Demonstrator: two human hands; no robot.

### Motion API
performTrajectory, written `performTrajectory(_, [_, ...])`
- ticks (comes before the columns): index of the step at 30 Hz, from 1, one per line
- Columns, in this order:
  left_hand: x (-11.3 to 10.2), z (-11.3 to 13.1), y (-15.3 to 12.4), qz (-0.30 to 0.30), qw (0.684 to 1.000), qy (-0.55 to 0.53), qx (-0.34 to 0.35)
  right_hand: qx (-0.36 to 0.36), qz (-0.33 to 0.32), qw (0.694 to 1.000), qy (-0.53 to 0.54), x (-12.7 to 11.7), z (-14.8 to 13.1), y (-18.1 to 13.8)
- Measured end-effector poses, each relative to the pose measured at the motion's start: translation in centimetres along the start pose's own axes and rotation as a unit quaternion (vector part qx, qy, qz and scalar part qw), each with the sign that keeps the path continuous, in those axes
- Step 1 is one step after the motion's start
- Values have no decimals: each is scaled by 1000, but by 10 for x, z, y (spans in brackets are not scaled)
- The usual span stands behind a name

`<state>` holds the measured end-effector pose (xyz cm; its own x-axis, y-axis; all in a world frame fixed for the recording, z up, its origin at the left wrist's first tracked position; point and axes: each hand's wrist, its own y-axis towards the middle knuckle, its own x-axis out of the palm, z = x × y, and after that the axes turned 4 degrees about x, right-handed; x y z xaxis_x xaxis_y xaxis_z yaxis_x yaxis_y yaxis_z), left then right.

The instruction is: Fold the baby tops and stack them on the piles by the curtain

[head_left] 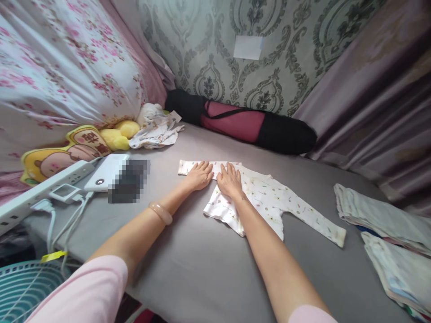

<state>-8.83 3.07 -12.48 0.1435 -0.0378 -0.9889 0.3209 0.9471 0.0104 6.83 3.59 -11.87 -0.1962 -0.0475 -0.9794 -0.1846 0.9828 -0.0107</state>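
A small white long-sleeved shirt (262, 193) with a tiny scattered print lies spread on the grey sheet (188, 269). My left hand (201, 175) rests flat on its left sleeve, fingers stretched out. Close beside it, my right hand (230, 181) presses flat near the shoulder where that sleeve joins the body. Neither hand grips the cloth. The other sleeve reaches out to the lower right, untouched. My right forearm covers part of the shirt's body.
Folded cloths (387, 220) are stacked at the right. A long black-and-red bag (235, 121) lies along the wall. On the left are a power strip (43, 193), a white power bank (107, 172), cables, a yellow cushion (63, 154), crumpled clothes (156, 130) and a teal basket-like grille (30, 287).
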Motion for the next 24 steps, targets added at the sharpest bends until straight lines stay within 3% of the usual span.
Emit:
performTrajectory(6, [-11, -22, -37, -9, 998, 17, -63, 2, -14, 1000, 4, 0, -1, 1])
performTrajectory(11, [-17, -30, -77, -18, 997, 41, -68, 0, -55, 997, 47, -6, 3, 6])
performTrajectory(15, [-24, -32, -113, 23, 994, 72, -75, -3, -97, 986, 138, -21, 13, 4])
performTrajectory(20, [-38, -40, -151, 116, 968, 110, -192, -16, -34, 981, 192, -46, 41, -23])
performTrajectory(24, [-46, -51, -172, 148, 937, 131, -288, -12, 16, 978, 206, -57, 73, -53])
